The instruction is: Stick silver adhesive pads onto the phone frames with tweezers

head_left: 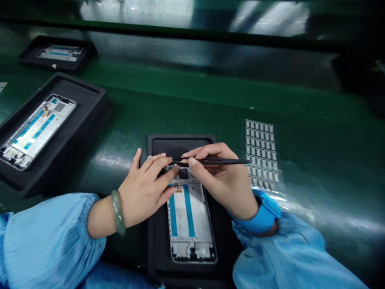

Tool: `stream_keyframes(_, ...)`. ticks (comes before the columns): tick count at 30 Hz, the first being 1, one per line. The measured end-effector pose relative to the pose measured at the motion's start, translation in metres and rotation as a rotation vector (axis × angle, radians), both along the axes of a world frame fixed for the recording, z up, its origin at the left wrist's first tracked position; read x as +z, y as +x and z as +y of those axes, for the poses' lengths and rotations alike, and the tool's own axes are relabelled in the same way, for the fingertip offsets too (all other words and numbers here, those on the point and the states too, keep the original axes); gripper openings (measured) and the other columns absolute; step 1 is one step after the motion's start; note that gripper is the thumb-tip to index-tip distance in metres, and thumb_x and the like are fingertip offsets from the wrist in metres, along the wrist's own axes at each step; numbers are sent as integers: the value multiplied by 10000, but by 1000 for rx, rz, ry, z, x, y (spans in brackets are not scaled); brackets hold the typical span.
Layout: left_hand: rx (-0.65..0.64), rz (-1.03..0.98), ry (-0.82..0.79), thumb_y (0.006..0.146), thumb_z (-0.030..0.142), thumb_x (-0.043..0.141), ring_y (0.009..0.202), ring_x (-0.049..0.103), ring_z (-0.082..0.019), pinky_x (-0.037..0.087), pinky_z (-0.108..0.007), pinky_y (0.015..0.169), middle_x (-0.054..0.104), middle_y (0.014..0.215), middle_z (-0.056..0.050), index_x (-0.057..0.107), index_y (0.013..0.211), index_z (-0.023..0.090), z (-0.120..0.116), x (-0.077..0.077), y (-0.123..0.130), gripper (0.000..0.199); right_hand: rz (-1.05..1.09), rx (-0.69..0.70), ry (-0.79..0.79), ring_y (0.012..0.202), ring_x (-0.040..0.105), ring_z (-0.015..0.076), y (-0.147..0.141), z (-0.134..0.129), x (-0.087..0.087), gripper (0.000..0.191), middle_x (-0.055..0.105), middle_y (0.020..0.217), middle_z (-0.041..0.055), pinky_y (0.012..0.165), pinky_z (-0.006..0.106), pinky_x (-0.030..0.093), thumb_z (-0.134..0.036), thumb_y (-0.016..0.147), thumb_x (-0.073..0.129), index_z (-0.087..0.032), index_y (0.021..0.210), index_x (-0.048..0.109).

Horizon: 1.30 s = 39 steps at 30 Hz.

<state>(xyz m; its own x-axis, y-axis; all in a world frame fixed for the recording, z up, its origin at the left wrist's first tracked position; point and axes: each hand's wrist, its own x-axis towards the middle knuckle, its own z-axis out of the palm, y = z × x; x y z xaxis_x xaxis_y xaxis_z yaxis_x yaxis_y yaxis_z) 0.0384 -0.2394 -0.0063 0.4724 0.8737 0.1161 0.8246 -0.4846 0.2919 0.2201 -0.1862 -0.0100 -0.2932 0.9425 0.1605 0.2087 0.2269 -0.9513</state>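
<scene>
A phone frame with two blue strips lies in a black foam tray in front of me. My left hand rests over the upper left of the frame, fingers spread and fingertips touching its top part. In my right hand is a pair of black tweezers, held nearly level between thumb and fingers. The tweezers' tips point left, at the top edge of the frame beside my left fingertips. Whether anything is between the tips is hidden by the fingers.
Right of the tray lies a clear sheet with rows of small pale pieces. At the left stands another black tray holding a similar phone frame. Farther back is a third tray with a frame. A raised ledge runs along the green bench's back.
</scene>
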Motion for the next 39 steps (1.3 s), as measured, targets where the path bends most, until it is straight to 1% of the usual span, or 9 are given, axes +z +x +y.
stream_keyframes(6,4,2,-2,945,325,372,1256,397,-257,207,-600,1061,515,1272,-96,485,1264,200,0,0,0,361,1,3,3,798,651,169,0,0,0,96,623,891,34,664,295,555,-217,827,588,-222,868,501)
stream_keyframes(11,2,-1,-2,946,328,367,1253,401,-254,205,-601,1061,520,1266,-93,481,1269,201,0,0,0,366,-35,9,42,828,649,176,0,0,0,100,622,894,37,680,298,551,-202,819,590,-219,872,507)
stream_keyframes(15,5,-5,-4,944,330,370,1245,408,-254,207,-603,1059,516,1271,-94,484,1265,200,0,0,0,365,-47,8,61,810,651,173,0,0,0,96,622,891,35,675,298,548,-192,819,582,-220,871,507)
stream_keyframes(18,1,-5,-7,943,326,374,1245,406,-259,209,-612,1053,513,1274,-96,480,1267,197,0,0,0,365,-79,15,111,822,645,170,-1,-1,0,114,620,890,32,686,300,542,-159,812,581,-223,869,505)
stream_keyframes(23,-2,-3,-10,940,320,380,1257,394,-261,211,-607,1054,505,1286,-104,476,1265,186,0,-1,-1,364,-145,32,263,847,631,158,-2,-3,0,178,627,887,22,730,301,523,-89,785,591,-224,856,501)
stream_keyframes(25,-1,-5,-11,939,324,384,1256,396,-261,209,-606,1055,508,1284,-106,477,1263,185,0,-1,-1,364,-159,36,290,852,630,160,-3,-4,0,185,630,887,22,734,304,522,-85,782,594,-225,858,501)
stream_keyframes(28,1,-7,-11,942,343,379,1257,396,-264,202,-605,1058,510,1282,-106,485,1257,185,0,0,-1,367,-144,20,264,842,636,159,-3,-3,0,172,629,885,24,716,296,530,-94,790,588,-225,856,498)
stream_keyframes(33,-24,-29,-42,912,480,400,1256,388,-284,174,-613,1063,489,1306,-123,464,1285,175,0,1,-3,486,-135,5,231,843,640,161,-4,-3,1,167,623,886,25,718,301,537,-102,793,582,-225,869,499)
stream_keyframes(39,-15,-51,-69,886,442,457,1255,385,-289,157,-620,1061,479,1308,-123,458,1291,180,0,2,-3,482,-157,-53,216,800,651,169,-3,-4,3,141,628,881,24,694,309,542,-140,792,587,-227,865,503)
